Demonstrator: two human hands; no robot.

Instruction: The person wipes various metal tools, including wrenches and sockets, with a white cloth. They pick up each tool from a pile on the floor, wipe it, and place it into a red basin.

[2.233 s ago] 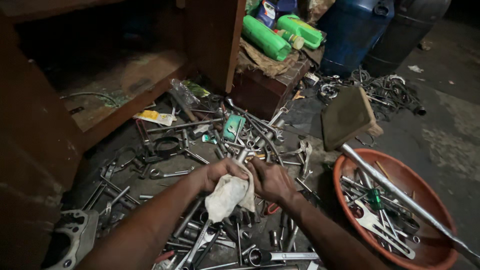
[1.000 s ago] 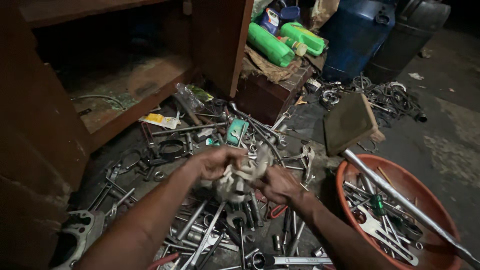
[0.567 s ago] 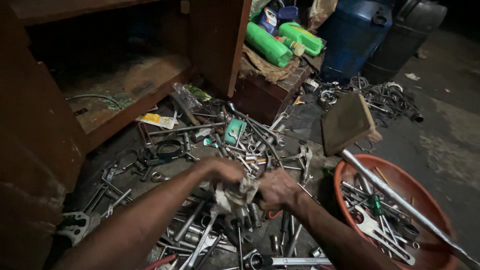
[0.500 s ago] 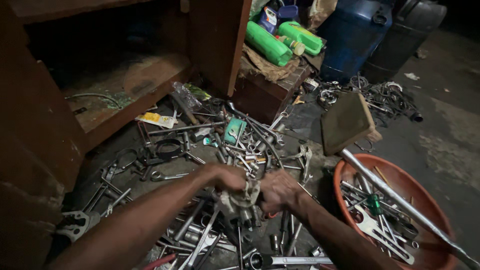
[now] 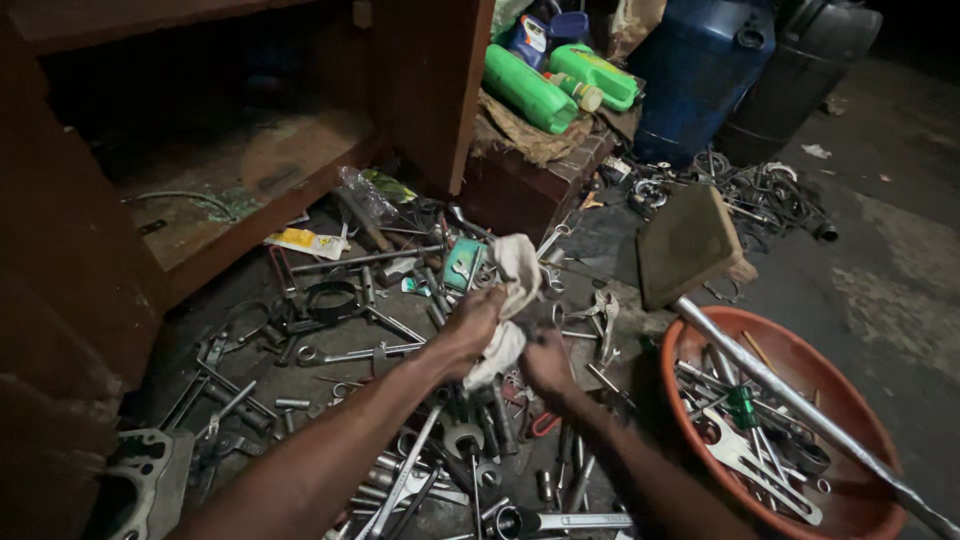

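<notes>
Left hand [image 5: 470, 325] and right hand [image 5: 545, 360] both clutch white rag [image 5: 512, 300] above wrench pile [image 5: 440, 450] on floor. Judgement: keep cloth wrapped tight round whatever tool sits inside, hidden here; orange basin [image 5: 850, 510] close right.

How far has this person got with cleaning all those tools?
A fair batch of tools already lies in the orange basin on the right, which may be the finished lot. In hand now: the left hand and right hand work a pale rag between them; whatever it wipes is hidden. Left: a big heap of wrenches spread on the floor.
</notes>
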